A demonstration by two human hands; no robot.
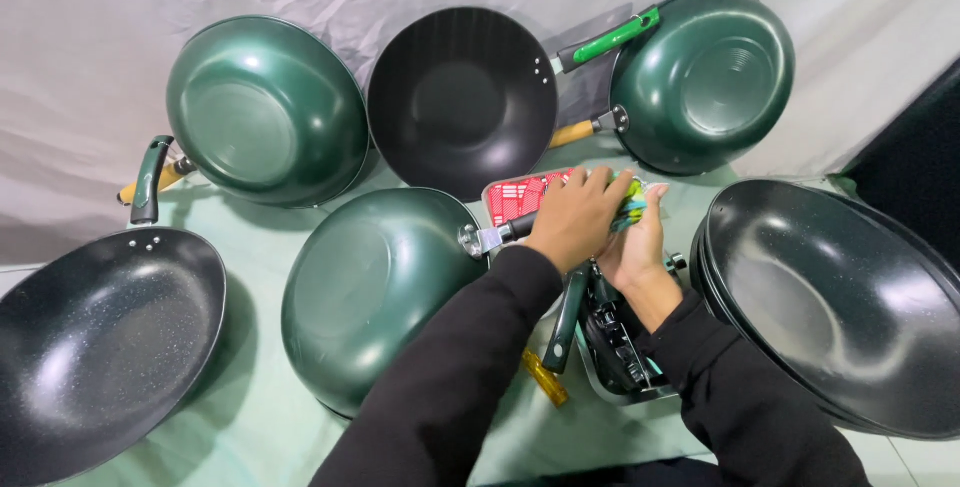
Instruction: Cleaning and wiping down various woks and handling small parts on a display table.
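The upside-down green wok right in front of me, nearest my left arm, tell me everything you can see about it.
The dark green round metal wok lies bottom up on the pale green table cover, its glossy domed underside showing a flat circular base. A silver riveted bracket at its upper right rim carries a dark handle, which the left hand covers. The black sleeve of the left arm crosses its lower right edge. It sits between the black speckled pan and the stacked black woks.

Dark green upturned wok point(268, 112) at 11 o'clock; matte black wok interior point(462, 97) at 12. Speckled black pan point(95, 342) at 8. Red-and-white patterned packet point(520, 199) under left hand point(578, 219). Bright green handle point(612, 40) at 1. Pale mint bench point(250, 427); black sleeves point(450, 377).
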